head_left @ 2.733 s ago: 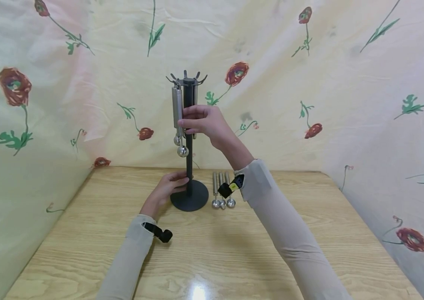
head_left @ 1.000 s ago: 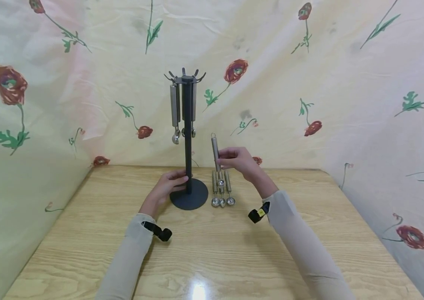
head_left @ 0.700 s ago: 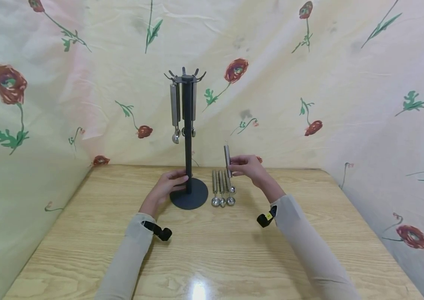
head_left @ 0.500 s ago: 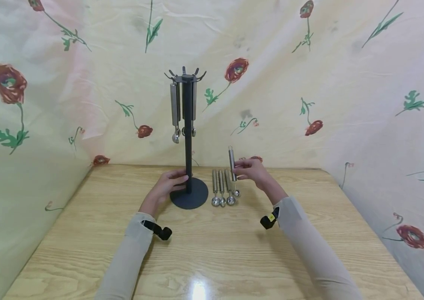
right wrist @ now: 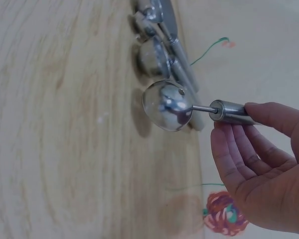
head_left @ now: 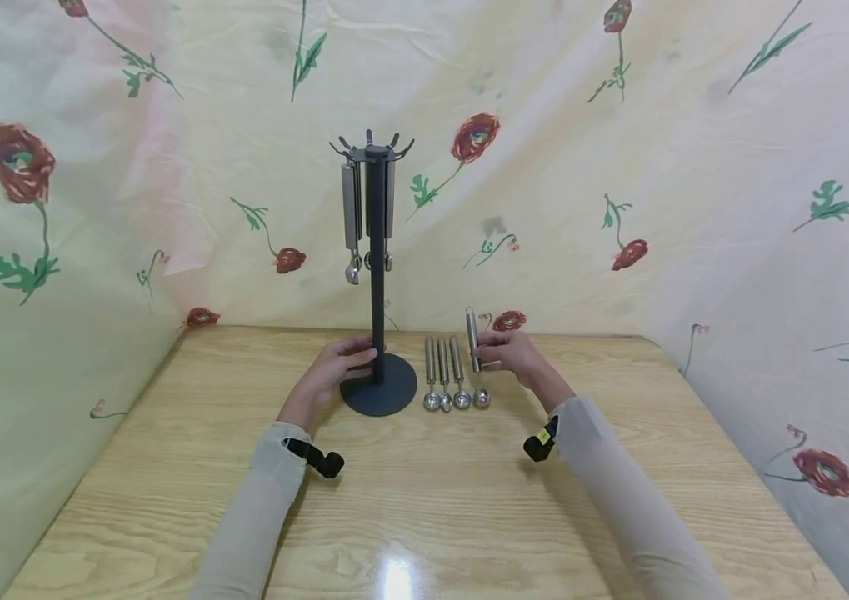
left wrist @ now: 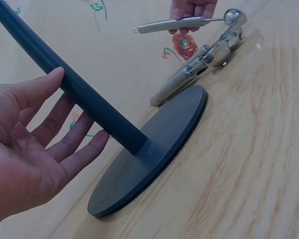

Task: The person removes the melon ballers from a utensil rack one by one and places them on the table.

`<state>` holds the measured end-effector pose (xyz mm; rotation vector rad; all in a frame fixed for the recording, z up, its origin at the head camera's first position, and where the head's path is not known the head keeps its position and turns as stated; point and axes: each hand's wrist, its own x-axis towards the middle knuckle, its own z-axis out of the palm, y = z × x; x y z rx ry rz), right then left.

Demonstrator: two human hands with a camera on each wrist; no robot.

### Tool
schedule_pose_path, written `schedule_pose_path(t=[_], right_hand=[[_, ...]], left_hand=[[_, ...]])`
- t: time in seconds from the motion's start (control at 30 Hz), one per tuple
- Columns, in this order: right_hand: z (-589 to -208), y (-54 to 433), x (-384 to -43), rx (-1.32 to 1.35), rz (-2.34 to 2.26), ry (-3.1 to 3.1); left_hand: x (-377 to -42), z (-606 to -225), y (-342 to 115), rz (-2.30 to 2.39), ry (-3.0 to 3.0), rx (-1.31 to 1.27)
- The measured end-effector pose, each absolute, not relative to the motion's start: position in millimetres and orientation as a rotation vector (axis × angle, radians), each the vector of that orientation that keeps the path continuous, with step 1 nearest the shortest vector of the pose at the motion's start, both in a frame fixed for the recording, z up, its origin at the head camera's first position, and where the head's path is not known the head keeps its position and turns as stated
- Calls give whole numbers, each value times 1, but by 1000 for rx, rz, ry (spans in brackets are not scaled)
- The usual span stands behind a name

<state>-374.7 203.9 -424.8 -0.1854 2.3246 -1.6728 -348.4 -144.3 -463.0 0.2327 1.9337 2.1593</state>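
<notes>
A steel melon baller (head_left: 472, 340) tilts between the thumb and fingers of my right hand (head_left: 511, 353), which pinches its handle. The right wrist view shows its round bowl (right wrist: 165, 105), with a small hole near the rim, close over the table. Beside it to the left lies a row of three similar melon ballers (head_left: 444, 363), handles pointing away. My left hand (head_left: 332, 372) holds the lower pole of a black utensil stand (head_left: 377, 308), thumb on one side and fingers on the other. Several steel utensils (head_left: 351, 208) hang from the stand's hooks; the pole partly hides some.
The stand's round base (head_left: 400, 390) rests on the wooden table (head_left: 424, 500), just left of the row. A flowered cloth (head_left: 544, 167) hangs behind the table and along both sides.
My right hand has taken the melon baller off the stand and carried it down and right, past the row, lowering it towards the table. My left hand has stayed at the pole.
</notes>
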Motion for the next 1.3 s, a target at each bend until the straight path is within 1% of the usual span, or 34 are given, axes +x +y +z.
schedule_pose_path(t=[0.3, 0.63, 1.03, 1.3], right_hand=[[-437, 209, -380, -164, -1687, 2302], [-449, 206, -381, -166, -1696, 2318], [-459, 200, -384, -32, -1703, 2270], [-457, 193, -383, -10, -1662, 2339]], left_hand=[[-343, -460, -142, 2145, 2013, 309], [-344, -459, -142, 2118, 2049, 330], [-346, -462, -142, 2099, 2072, 340], [-346, -462, -143, 2110, 2062, 342]])
